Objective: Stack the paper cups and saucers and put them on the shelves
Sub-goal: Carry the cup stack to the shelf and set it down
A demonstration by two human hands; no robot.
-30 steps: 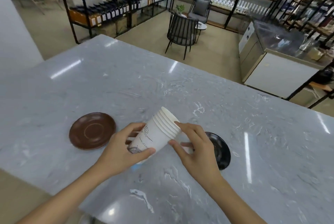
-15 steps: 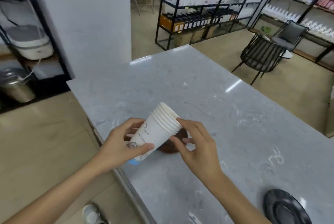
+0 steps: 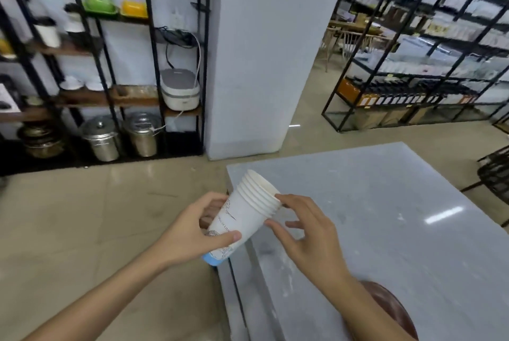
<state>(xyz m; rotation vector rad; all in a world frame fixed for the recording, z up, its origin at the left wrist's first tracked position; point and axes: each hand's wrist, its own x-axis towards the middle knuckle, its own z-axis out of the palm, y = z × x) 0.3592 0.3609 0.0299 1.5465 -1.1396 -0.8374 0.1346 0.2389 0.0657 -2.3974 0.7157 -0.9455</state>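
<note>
A stack of several white paper cups with a blue base is tilted, mouth up and to the right, over the table's left edge. My left hand is wrapped around the lower part of the stack. My right hand touches the rims with its fingertips. A brown saucer lies on the grey marble table at the bottom right, partly hidden by my right forearm. The black shelf unit with wooden boards stands at the far left.
On the shelf unit are a white rice cooker, steel pots, bowls and coloured containers. A white pillar stands behind the table. More stocked racks fill the right. A black chair sits at the right edge.
My view has swung left toward the shelf unit. The cup stack stays in both hands and now hangs over the table's left edge. The black saucer has left view.
</note>
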